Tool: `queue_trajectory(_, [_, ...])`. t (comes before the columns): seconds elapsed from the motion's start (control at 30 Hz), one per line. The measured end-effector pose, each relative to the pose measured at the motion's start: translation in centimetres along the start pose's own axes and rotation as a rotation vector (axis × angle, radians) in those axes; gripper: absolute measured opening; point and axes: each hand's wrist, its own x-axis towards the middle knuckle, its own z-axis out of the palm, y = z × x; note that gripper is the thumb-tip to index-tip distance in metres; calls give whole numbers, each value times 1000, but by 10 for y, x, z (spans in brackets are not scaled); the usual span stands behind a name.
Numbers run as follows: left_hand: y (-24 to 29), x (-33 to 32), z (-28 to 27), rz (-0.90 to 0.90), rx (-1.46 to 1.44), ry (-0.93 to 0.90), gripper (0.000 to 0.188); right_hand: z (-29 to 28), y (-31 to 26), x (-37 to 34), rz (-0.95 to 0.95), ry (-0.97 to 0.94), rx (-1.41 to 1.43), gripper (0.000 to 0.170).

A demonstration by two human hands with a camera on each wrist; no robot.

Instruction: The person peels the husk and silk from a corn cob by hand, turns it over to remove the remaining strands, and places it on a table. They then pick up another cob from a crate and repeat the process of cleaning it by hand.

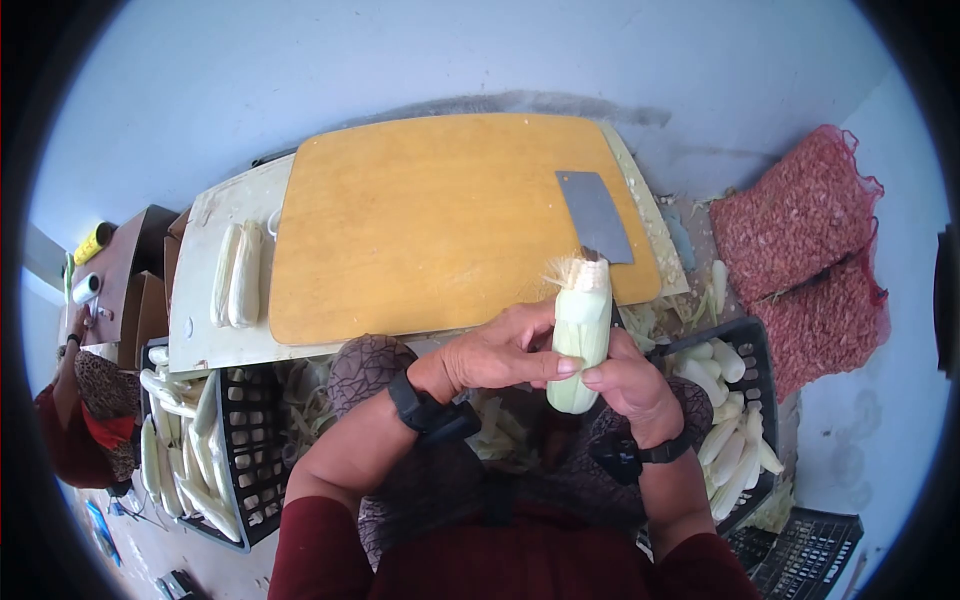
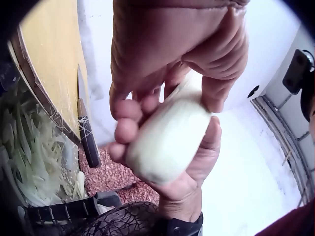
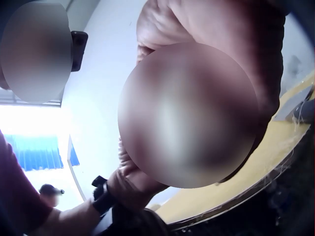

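Both your left hand [image 1: 502,350] and right hand [image 1: 636,388] grip the corn ear [image 1: 579,335], its long axis pointing toward the yellow board [image 1: 430,230].

The board [image 1: 430,220] is coloured orange-yellow; to its right, sacks [image 1: 795,215] are mottled pinkish red; at its near edge, corn [image 1: 581,330] is tinged pale green, and trousers [image 1: 368,368] are web-patterned.

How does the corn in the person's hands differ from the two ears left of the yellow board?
The held ear is gripped by the left hand and right hand; the pair of ears lie side by side on the pale tabletop. The held ear looks light green, the pair creamier. The held ear shows a frayed tuft at its far end; the pair show none. All are long and pale.
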Motion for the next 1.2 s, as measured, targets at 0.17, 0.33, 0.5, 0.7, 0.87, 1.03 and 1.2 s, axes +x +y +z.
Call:
queue_trajectory(0.17, [-13, 6, -6, 190, 64, 162, 56, -4, -9, -1, -49, 244, -298, 41])
queue_trajectory(0.33, [-13, 11, -3, 153, 207, 368, 44, -10, -14, -1, -378, 576, -552, 36])
queue_trajectory(0.5, [-10, 17, 9, 141, 191, 404, 45, -10, -50, 4, -536, 571, -585, 35])
queue_trajectory(0.7, [-4, 17, 24, 117, 160, 373, 44, -1, -81, 13, -596, 379, -832, 29])
queue_trajectory(0.87, [-16, 12, 27, 79, -3, 390, 42, -16, -54, 19, -452, 308, -589, 25])
queue_trajectory(1.03, [-25, 12, 24, 11, 10, 378, 41, -18, -48, 13, -322, 312, -554, 24])
queue_trajectory(1.2, [-21, 7, 23, -61, -1, 358, 42, -16, -45, 12, -335, 329, -545, 24])
